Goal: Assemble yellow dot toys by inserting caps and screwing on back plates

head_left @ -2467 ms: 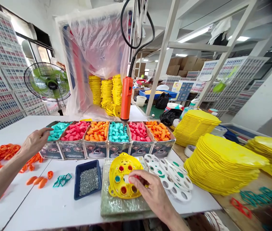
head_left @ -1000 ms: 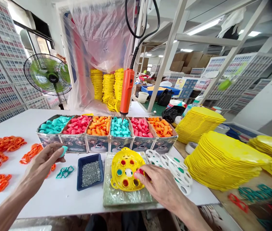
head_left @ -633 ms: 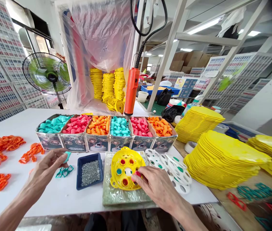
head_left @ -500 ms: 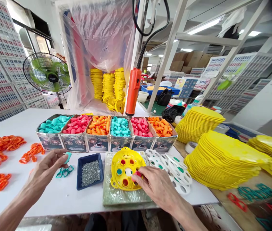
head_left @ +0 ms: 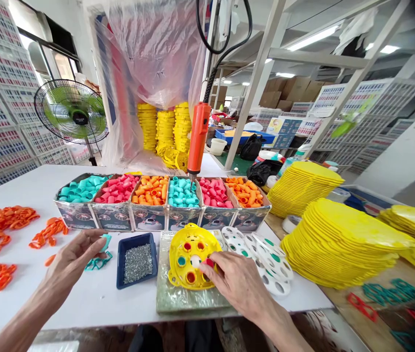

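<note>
A yellow round plastic shell (head_left: 176, 244) lies on a plastic-wrapped block (head_left: 171, 303), with red and teal pieces set in its holes and a white piece at its middle. Over the shell's right side, my right hand (head_left: 239, 278) pinches a small pink-red plastic piece (head_left: 209, 263) at one of the holes. My left hand (head_left: 77, 252) is raised to the left of the screw tray, fingers closed on a small teal plastic piece (head_left: 106, 242). Beneath that hand lie teal frame-like parts (head_left: 97, 262). A dark blue tray (head_left: 120, 274) full of small screws sits between the hands.
Partitioned boxes (head_left: 150, 217) of teal, pink and orange tubes span the back. An orange electric screwdriver (head_left: 198, 137) hangs above them. White perforated discs (head_left: 279, 282) and yellow stacked plates (head_left: 335, 244) are at right; orange parts (head_left: 5, 220) lie at left.
The hanging screwdriver has swung slightly left. My left hand has shifted a little to the right with the teal piece. My right hand stays at the shell, almost unmoved.
</note>
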### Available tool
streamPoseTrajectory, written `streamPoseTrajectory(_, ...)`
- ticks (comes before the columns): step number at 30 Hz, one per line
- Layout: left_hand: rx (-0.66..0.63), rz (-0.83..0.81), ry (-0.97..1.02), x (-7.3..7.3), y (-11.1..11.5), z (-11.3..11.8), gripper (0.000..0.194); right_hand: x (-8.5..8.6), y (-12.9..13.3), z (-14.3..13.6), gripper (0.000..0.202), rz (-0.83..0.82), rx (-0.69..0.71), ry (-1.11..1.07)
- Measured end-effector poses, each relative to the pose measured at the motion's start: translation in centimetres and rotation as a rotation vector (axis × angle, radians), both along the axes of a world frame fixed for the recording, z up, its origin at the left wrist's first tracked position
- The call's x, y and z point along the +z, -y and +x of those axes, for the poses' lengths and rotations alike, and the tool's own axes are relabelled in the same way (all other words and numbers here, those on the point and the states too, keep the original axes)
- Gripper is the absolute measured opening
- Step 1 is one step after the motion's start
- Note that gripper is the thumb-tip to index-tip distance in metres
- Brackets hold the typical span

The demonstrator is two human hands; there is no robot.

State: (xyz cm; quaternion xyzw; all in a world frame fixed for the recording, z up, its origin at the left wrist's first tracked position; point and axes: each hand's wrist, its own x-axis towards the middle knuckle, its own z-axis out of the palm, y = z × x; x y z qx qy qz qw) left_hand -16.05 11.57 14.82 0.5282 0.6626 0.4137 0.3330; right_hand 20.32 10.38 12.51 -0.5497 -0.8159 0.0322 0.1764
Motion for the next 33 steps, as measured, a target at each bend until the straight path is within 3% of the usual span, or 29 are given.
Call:
streamPoseTrajectory(13,-0.017,-0.009,0.034,-1.3,-0.1,-0.1,0.06,-0.5,-0.1,0.5,0.036,-0.01,-0.012,-0.081)
streamPoseTrajectory(33,-0.008,-0.027,0.013,-1.6,0.4,0.2,0.055,-0.8,0.2,0.5,0.029,-0.001,0.006,-0.165)
